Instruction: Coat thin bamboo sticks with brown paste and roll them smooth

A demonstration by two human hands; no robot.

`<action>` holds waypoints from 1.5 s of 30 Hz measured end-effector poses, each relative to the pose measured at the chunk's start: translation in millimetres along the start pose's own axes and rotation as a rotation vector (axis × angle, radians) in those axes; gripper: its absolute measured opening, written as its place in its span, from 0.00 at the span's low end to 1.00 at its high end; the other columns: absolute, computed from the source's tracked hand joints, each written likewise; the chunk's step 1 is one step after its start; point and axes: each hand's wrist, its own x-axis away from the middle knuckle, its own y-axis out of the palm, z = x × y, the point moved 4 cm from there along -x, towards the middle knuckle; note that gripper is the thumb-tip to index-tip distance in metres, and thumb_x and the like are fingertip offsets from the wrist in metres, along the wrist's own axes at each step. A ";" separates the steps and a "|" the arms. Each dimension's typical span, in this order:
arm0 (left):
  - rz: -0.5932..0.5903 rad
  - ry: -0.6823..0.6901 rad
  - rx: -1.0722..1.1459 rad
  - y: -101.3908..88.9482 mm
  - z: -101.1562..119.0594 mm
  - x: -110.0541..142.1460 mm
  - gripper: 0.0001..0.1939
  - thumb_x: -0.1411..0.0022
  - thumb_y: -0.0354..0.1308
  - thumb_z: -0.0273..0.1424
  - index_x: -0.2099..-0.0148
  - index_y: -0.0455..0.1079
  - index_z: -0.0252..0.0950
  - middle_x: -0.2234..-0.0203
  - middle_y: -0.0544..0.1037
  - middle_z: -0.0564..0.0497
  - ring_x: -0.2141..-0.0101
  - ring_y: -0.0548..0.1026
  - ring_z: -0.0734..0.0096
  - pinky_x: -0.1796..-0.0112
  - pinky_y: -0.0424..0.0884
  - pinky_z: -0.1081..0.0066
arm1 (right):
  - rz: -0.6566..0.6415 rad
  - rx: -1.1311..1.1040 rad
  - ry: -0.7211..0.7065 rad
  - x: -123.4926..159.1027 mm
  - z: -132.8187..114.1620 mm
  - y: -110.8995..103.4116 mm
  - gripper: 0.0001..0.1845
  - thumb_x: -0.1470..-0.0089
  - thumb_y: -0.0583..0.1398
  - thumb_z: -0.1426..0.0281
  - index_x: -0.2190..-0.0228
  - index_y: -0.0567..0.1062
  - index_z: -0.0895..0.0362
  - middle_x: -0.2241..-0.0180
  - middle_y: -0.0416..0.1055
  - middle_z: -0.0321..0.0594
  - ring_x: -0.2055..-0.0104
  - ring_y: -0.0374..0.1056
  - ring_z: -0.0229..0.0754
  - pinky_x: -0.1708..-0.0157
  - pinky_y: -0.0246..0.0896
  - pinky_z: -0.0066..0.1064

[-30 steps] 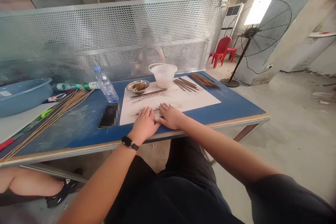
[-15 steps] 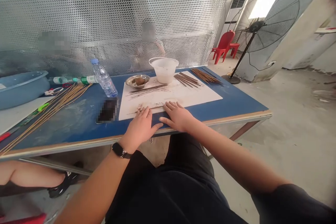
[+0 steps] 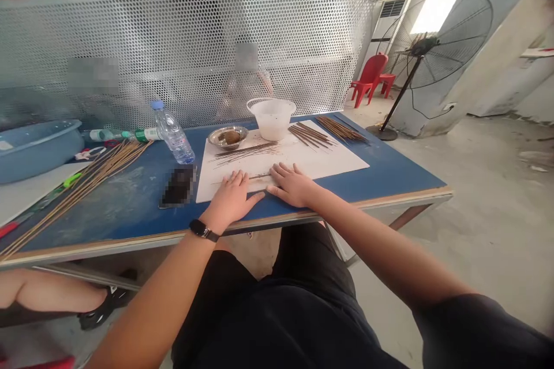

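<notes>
A thin brown stick (image 3: 259, 176) lies across the white board (image 3: 303, 166), showing between my two hands. My left hand (image 3: 231, 193) rests palm down over its left part, fingers stretched out. Over its right part lies my right hand (image 3: 292, 183), also flat, with the thumb pointing toward my left thumb. Neither hand grasps anything. Beyond them, a loose bunch of thin dark sticks (image 3: 246, 153) is spread on the board. Behind that stands a metal bowl (image 3: 215, 142) with a brown lump (image 3: 231, 137) in it.
A white bucket (image 3: 272, 121) stands at the board's back, with thicker brown sticks (image 3: 310, 135) and tan sticks (image 3: 335, 127) to its right. On the left are a phone (image 3: 177, 186), a water bottle (image 3: 174, 135), long tan strips (image 3: 93, 176) and a blue basin (image 3: 38, 144). A perforated metal panel (image 3: 182, 40) borders the back.
Both hands have slid slightly forward over the board, staying flat. The brown smudges that showed at my fingertips are now mostly covered. The view has shifted a little.
</notes>
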 end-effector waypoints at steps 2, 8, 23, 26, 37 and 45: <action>0.043 0.036 -0.027 1.0 5.2 17.3 0.46 0.26 0.41 0.58 0.24 0.54 0.24 0.26 0.53 0.30 0.26 0.51 0.42 0.30 0.51 0.44 | 0.022 0.000 -0.024 16.2 -4.2 1.4 0.54 0.33 0.33 0.38 0.27 0.53 0.67 0.24 0.44 0.60 0.22 0.38 0.66 0.27 0.32 0.65; 0.073 0.057 -0.031 2.0 13.1 38.6 0.46 0.26 0.42 0.58 0.26 0.56 0.22 0.26 0.54 0.28 0.26 0.52 0.41 0.30 0.53 0.45 | 0.048 -0.011 -0.027 33.8 -9.5 3.4 0.57 0.35 0.33 0.37 0.28 0.56 0.68 0.25 0.46 0.63 0.22 0.39 0.67 0.28 0.32 0.67; 0.020 0.046 0.032 -1.8 -1.0 19.3 0.47 0.26 0.42 0.59 0.23 0.52 0.26 0.25 0.51 0.32 0.26 0.48 0.42 0.29 0.49 0.44 | 0.005 -0.016 -0.015 21.2 -2.6 -4.1 0.53 0.33 0.35 0.39 0.27 0.53 0.68 0.24 0.44 0.59 0.22 0.38 0.65 0.27 0.32 0.66; 0.052 0.081 0.073 -3.7 4.0 43.6 0.46 0.27 0.45 0.58 0.24 0.55 0.27 0.25 0.52 0.33 0.26 0.50 0.43 0.29 0.51 0.47 | 0.030 -0.029 -0.038 40.9 -4.0 -3.7 0.55 0.33 0.36 0.38 0.27 0.55 0.70 0.25 0.46 0.61 0.22 0.38 0.65 0.26 0.32 0.64; 0.148 0.069 0.180 -9.8 -9.1 35.2 0.41 0.26 0.49 0.52 0.24 0.55 0.28 0.26 0.56 0.33 0.27 0.54 0.45 0.30 0.55 0.50 | 0.057 -0.061 -0.079 15.5 -21.2 -8.5 0.57 0.34 0.40 0.37 0.29 0.56 0.76 0.26 0.46 0.66 0.22 0.39 0.66 0.25 0.37 0.58; 0.433 -0.099 0.128 -15.2 -89.5 45.0 0.20 0.31 0.51 0.35 0.48 0.80 0.33 0.49 0.81 0.37 0.47 0.76 0.46 0.41 0.71 0.51 | 0.022 -0.058 -0.197 -21.7 -76.8 1.4 0.58 0.35 0.42 0.36 0.29 0.57 0.74 0.25 0.45 0.66 0.22 0.39 0.67 0.26 0.38 0.59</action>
